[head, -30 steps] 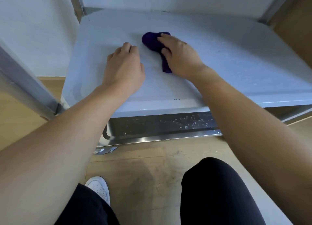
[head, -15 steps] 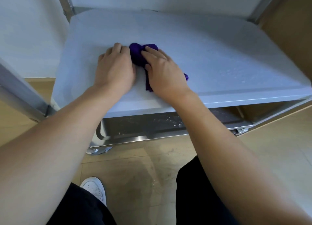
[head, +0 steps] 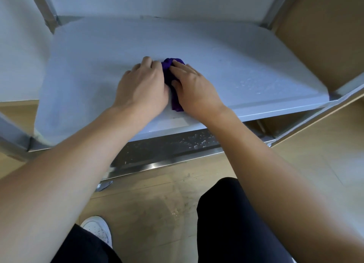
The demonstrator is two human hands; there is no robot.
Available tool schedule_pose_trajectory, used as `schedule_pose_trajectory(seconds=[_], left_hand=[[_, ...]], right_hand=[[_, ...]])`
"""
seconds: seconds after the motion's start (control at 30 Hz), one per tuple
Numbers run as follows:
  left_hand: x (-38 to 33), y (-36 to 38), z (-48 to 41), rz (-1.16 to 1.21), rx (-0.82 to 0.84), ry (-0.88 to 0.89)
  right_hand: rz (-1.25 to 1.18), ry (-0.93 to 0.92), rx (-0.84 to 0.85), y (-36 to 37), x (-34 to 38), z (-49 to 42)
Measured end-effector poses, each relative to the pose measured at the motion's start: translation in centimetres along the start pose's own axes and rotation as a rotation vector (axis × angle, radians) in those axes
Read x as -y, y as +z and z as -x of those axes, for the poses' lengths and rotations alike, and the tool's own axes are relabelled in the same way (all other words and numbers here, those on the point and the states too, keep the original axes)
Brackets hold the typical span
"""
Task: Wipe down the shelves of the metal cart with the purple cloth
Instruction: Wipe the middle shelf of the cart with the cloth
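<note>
The purple cloth [head: 169, 71] lies bunched near the front middle of the cart's pale grey shelf [head: 88, 69]. My right hand [head: 195, 89] lies on top of it and presses it down with fairly straight fingers; the cloth's tail shows below my thumb. My left hand [head: 143, 85] rests on the shelf right beside it, fingers loosely bent, its edge touching the cloth. Most of the cloth is hidden under and between my hands.
Water droplets [head: 254, 83] dot the shelf's right side. Below is a dark metal lower shelf [head: 157, 150], also wet. Cart posts [head: 46, 10] rise at the corners. A white wall stands behind, with wooden floor, my dark trouser knee [head: 226, 213] and white shoe [head: 97, 229] below.
My right hand slid the cloth from the shelf's back middle toward the front and against my left hand. The two hands now sit side by side with the cloth squeezed between them.
</note>
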State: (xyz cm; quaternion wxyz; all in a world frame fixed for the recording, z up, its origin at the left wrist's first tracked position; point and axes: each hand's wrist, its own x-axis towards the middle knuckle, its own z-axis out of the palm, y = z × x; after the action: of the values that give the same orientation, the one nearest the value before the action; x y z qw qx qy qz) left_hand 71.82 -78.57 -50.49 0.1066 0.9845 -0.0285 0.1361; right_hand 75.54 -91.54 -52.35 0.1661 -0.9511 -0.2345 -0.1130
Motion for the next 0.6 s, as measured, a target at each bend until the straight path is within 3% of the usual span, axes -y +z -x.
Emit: schedule_pose_trajectory(seconds=[0.2,0.47,0.6], left_hand=[[-3.3,1.5,0.3,0.063,0.051,0.092],[-5.7,4.0,-0.2,0.104,0.064,0.14],[-5.7,4.2,0.1,0.12,0.056,0.14]], right_hand=[[0.023,0.064,0.009,-1.0,-4.8,1.4],[0.118,0.35,0.045,-5.6,-13.4,3.1],[0.152,0.445,-0.017,-6.0,-15.1,3.6]])
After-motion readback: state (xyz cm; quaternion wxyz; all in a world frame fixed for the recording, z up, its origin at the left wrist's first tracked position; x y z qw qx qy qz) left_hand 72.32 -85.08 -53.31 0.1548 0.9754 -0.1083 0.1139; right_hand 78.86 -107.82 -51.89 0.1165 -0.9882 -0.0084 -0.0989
